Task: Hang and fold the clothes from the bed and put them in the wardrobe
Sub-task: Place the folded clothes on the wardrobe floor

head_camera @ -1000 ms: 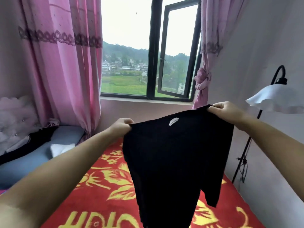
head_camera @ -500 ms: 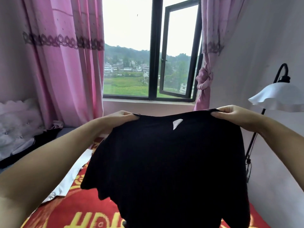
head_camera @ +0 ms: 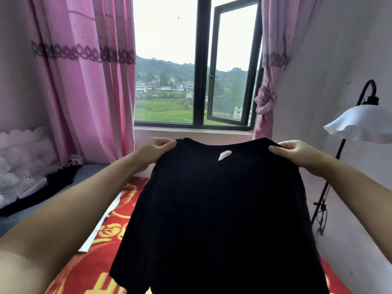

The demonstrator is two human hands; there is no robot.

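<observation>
A black t-shirt (head_camera: 220,213) with a small white label below its collar is spread wide in front of me, above the bed. My left hand (head_camera: 156,148) grips its left shoulder and my right hand (head_camera: 297,150) grips its right shoulder, thumbs on top of the cloth. The shirt hangs down and hides much of the red bedspread (head_camera: 89,264) with yellow flowers. A white garment (head_camera: 99,228) lies flat on the bedspread under my left forearm. Another dark garment (head_camera: 57,183) lies at the head of the bed on the left.
Ahead is a window (head_camera: 199,66) with one pane swung open, flanked by pink curtains (head_camera: 84,81). A black floor lamp with a white shade (head_camera: 360,126) stands by the right wall. A tufted pale headboard (head_camera: 21,158) is at the left.
The shirt went from hanging bunched and narrow to spread wide and flat. Both hands moved apart and lowered a little. My view dropped slightly toward the bed.
</observation>
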